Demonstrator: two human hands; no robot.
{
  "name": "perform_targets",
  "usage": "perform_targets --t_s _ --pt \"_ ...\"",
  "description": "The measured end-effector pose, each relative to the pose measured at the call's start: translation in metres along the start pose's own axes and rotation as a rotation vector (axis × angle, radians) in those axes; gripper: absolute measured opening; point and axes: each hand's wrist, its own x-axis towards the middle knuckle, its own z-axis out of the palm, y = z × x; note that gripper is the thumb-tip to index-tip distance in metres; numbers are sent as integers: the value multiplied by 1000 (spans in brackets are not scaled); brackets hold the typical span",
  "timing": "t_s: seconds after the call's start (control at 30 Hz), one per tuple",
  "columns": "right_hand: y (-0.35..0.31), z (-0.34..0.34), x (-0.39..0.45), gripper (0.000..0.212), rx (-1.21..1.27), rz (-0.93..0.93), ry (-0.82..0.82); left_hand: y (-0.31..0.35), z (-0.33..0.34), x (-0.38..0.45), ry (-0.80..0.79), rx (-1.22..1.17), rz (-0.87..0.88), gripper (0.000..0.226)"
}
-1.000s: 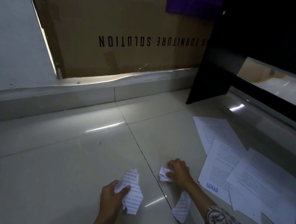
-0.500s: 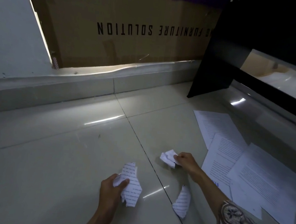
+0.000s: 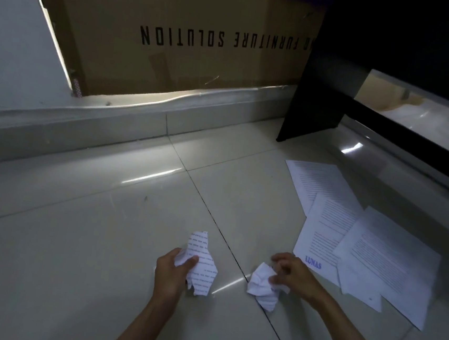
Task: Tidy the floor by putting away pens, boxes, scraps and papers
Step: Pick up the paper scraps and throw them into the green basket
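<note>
The left hand [image 3: 171,273] grips a torn scrap of printed paper [image 3: 200,263], thumb and fingers curled round its near edge so the scrap stands up out of the fist above the floor. The right hand [image 3: 294,276] has its fingers curled over a crumpled paper scrap [image 3: 263,286], pinching its upper right part; whether the lower end of this scrap touches the tiles cannot be told. The two scraps are near each other, on either side of a dark grout line.

The glossy pale tiled floor [image 3: 73,251] carries a fan of flat printed sheets [image 3: 362,238] just right of the right hand, overlapping one another, one stamped "LUNAS" in blue. A tiled skirting runs along the far edge, and behind it leans a large cardboard box [image 3: 189,35] printed "FURNITURE SOLUTION" upside down. A black furniture panel [image 3: 332,92] stands on the floor at the right.

The held scrap is white with ragged edges and lines of dark text; the crumpled one is white and bunched.
</note>
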Motion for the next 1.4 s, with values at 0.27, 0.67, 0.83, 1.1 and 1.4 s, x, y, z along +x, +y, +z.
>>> perform_targets --t_s 0.27,0.67,0.83,1.1,1.4 --pt "13 19 -1 44 -240 -52 83 6 15 -8 -53 -8 -22 13" --pt "6 15 5 39 -398 -102 34 11 14 -10 -74 37 -70 16" --pt "0 15 8 29 -423 -19 -14 9 5 -8 -42 18 -88 8" --pt "-18 7 -15 24 377 59 223 23 14 9 -109 -27 -120 8" --pt "-30 -38 -67 22 638 53 504 63 83 -10 -310 30 -94 14"
